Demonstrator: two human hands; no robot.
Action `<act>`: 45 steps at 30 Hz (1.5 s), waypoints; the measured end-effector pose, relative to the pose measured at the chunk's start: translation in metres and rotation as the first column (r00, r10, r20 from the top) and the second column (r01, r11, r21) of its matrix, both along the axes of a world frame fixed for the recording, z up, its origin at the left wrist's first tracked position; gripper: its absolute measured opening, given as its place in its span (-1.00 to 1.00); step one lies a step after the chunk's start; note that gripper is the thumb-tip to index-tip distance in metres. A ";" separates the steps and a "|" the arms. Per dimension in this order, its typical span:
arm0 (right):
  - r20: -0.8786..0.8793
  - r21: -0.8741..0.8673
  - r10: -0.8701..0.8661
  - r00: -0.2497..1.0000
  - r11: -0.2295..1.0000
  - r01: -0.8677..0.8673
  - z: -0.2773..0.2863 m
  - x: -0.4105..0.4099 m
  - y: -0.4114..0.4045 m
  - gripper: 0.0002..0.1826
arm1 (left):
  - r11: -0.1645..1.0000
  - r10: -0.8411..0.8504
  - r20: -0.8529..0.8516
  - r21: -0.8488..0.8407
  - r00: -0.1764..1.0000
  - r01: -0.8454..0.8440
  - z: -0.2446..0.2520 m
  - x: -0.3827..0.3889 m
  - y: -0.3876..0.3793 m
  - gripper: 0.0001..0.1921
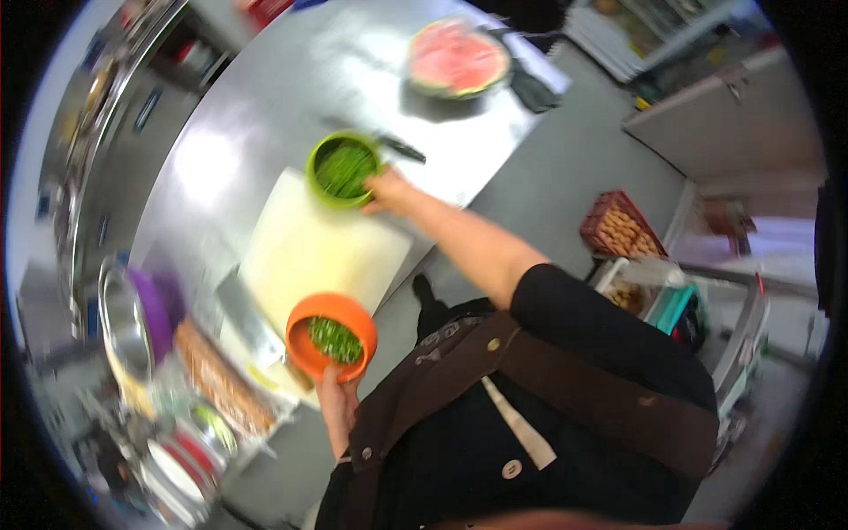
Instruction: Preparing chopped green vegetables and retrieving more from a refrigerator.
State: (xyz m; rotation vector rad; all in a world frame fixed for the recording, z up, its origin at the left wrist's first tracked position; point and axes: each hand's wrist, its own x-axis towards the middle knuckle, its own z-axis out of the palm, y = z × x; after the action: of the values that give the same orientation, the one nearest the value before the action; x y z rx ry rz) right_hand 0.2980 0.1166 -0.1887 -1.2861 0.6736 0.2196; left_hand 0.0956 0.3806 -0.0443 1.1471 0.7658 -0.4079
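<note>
My right hand point(387, 189) grips the rim of a lime-green bowl point(330, 200) at the far edge of a white cutting board point(318, 255). Cut green stalks or leaves point(346, 171) fill much of that bowl. Nearer my body, my left hand point(339, 401) holds an orange bowl point(331, 305), tilted so that its inside shows. Finely chopped greens point(336, 340) lie in it. Beside the board rests a broad-bladed cleaver point(250, 321), its handle partly hidden by the orange bowl. A dark-handled knife point(403, 147) lies just past the green bowl.
A cut watermelon point(457, 59) sits at the steel table's point(205, 192) far end, near a dark cloth point(533, 86). At left stand a purple bowl point(151, 315), a metal bowl point(126, 324) and a long brown item point(225, 381). A crate point(593, 228) of brown roundish items stands at right.
</note>
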 end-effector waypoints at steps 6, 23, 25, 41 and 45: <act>0.131 0.314 0.224 0.966 0.915 -0.255 0.103 -0.108 -0.109 -0.50 | 0.966 -0.259 -0.021 0.012 0.966 0.259 0.009 0.031 -0.041 -0.58; -0.039 0.168 -0.703 0.710 0.695 0.699 0.095 -0.463 -0.539 -0.46 | 0.440 -0.857 0.319 0.042 0.405 0.897 0.079 0.077 -0.615 -0.51; -0.028 0.232 -0.855 0.518 0.498 0.835 0.087 -0.482 -0.575 -0.48 | 0.248 -0.920 0.312 0.000 0.236 0.969 0.064 0.083 -0.680 -0.55; -0.122 0.149 -0.925 -0.361 -0.376 0.914 0.040 -0.571 -0.772 -0.54 | -0.535 -0.827 0.214 -0.017 -0.520 0.844 0.025 -0.102 -1.289 -0.52; -0.243 0.135 -0.838 -0.489 -0.529 0.838 0.057 -0.601 -0.842 -0.56 | -0.620 -0.768 0.243 -0.053 -0.593 0.783 0.009 -0.198 -1.385 -0.53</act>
State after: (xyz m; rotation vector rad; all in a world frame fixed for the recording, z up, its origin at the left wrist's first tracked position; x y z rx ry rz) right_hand -0.3027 -0.7257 -0.1321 0.2018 1.5330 -1.3101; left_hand -0.1024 -1.0040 -0.0352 1.2495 -0.9912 -2.1385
